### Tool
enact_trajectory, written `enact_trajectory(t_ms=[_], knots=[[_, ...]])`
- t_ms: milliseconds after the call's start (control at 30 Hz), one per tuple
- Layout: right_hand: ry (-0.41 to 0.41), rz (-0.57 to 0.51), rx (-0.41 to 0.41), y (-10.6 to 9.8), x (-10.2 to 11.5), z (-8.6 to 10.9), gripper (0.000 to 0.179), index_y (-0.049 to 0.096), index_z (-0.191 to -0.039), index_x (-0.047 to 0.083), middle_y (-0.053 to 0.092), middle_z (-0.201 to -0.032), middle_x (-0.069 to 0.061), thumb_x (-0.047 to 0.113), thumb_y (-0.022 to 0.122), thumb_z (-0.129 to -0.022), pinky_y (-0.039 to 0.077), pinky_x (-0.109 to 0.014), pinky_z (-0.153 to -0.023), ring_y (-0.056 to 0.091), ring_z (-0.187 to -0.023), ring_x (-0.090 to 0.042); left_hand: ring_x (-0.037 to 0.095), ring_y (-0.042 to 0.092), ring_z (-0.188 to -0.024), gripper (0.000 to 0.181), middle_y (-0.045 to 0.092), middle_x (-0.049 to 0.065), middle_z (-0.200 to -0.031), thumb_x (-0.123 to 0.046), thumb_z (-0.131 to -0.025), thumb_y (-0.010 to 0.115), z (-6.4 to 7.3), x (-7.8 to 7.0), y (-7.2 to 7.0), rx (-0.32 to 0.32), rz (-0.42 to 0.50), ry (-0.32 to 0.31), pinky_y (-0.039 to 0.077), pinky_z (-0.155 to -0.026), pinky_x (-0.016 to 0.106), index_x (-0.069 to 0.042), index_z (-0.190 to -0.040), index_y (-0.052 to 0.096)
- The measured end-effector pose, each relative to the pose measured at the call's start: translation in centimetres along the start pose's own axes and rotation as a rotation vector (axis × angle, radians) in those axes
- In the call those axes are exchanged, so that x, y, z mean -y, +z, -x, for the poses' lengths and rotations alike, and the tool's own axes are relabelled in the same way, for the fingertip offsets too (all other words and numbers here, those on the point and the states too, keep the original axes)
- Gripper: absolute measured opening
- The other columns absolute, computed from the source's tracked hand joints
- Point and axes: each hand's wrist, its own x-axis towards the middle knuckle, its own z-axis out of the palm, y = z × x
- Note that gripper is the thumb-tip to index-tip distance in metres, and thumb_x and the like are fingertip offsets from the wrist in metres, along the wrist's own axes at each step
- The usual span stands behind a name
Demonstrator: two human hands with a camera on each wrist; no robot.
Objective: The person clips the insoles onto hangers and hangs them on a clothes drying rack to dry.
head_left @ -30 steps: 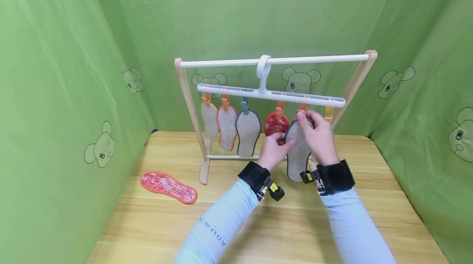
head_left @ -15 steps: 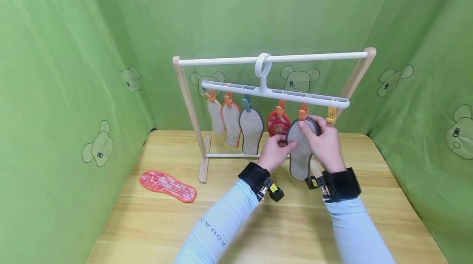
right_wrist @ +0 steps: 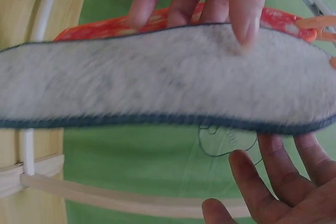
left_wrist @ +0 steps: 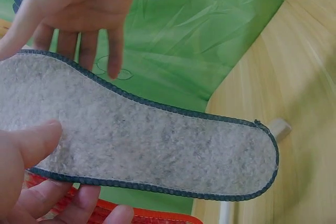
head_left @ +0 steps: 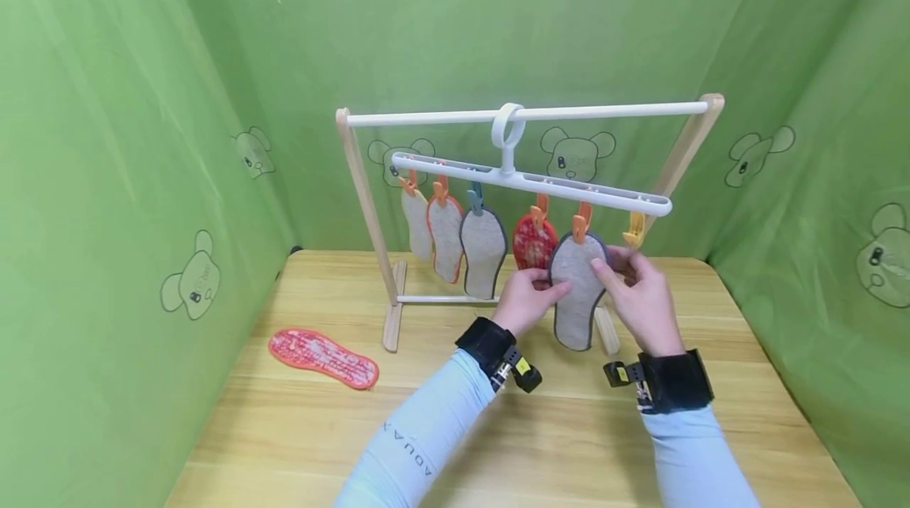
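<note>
A grey felt insole with dark trim (head_left: 574,287) hangs from an orange clothespin (head_left: 581,222) on the white clip hanger (head_left: 526,178). My left hand (head_left: 524,299) pinches its left edge, thumb on the grey face and fingers behind. My right hand (head_left: 643,304) is at the right edge, its thumb tip overlapping the insole in the head view. In the right wrist view that hand's fingers (right_wrist: 262,177) are spread loosely beside the trim. Just behind the left fingers hangs a red patterned insole (head_left: 533,243).
Several more insoles hang to the left, among them a dark-trimmed grey one (head_left: 483,251). A yellow clothespin (head_left: 635,230) at the right end holds nothing. The hanger hooks on a wooden rack (head_left: 362,200). A red insole (head_left: 323,358) lies on the table (head_left: 284,445).
My right hand has moved down and right, away from the orange clothespin to the insole's right edge. The hanger has swung a little. My left hand keeps its pinch.
</note>
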Motion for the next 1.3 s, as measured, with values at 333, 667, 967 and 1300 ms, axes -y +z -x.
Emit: enact_trajectory(t_ms=[333,667,967,1300], knots=[[0.032,0.038,0.008,-0.8,-3.2,2.6,0.048,0.058,-0.131,-0.003,0.063,-0.123,-0.021,0.034,0.059,-0.1,0.048,-0.021,-0.092,0.052,-0.1,0.008,0.011,0.066,-0.089,0.04,0.073,0.007,-0.105,-0.03,-0.089,0.077,1.0,2.6,-1.3,0.053,-0.014,-0.061,0.053,-0.075,0.023,-0.001,-0.116,0.071],[0.115,0.123,-0.003,-1.5,-5.8,5.9,0.046,0.061,-0.128,0.0,0.064,-0.124,-0.02,0.037,0.058,-0.101,0.039,-0.005,-0.078,0.048,-0.1,0.012,0.02,0.065,-0.098,0.038,0.069,0.013,-0.117,-0.023,-0.094,0.07,3.8,7.5,-6.2,0.054,-0.026,-0.016,0.055,-0.082,0.029,0.0,-0.124,0.066],[0.151,0.161,0.014,-1.7,-7.7,8.2,0.043,0.062,-0.127,-0.001,0.067,-0.118,-0.022,0.034,0.057,-0.102,0.039,-0.007,-0.076,0.045,-0.093,0.018,0.032,0.065,-0.105,0.038,0.068,0.018,-0.118,-0.022,-0.097,0.066,8.2,11.8,-14.1,-0.108,-0.001,-0.07,0.053,-0.091,0.041,0.003,-0.124,0.064],[0.223,0.17,0.035,-1.8,-9.4,10.1,0.044,0.061,-0.127,-0.001,0.069,-0.113,-0.02,0.035,0.054,-0.103,0.041,-0.005,-0.073,0.05,-0.087,0.019,0.036,0.066,-0.106,0.04,0.066,0.023,-0.119,-0.025,-0.098,0.064,13.7,16.3,-22.5,-0.395,0.021,-0.273,0.054,-0.09,0.041,0.003,-0.128,0.063]])
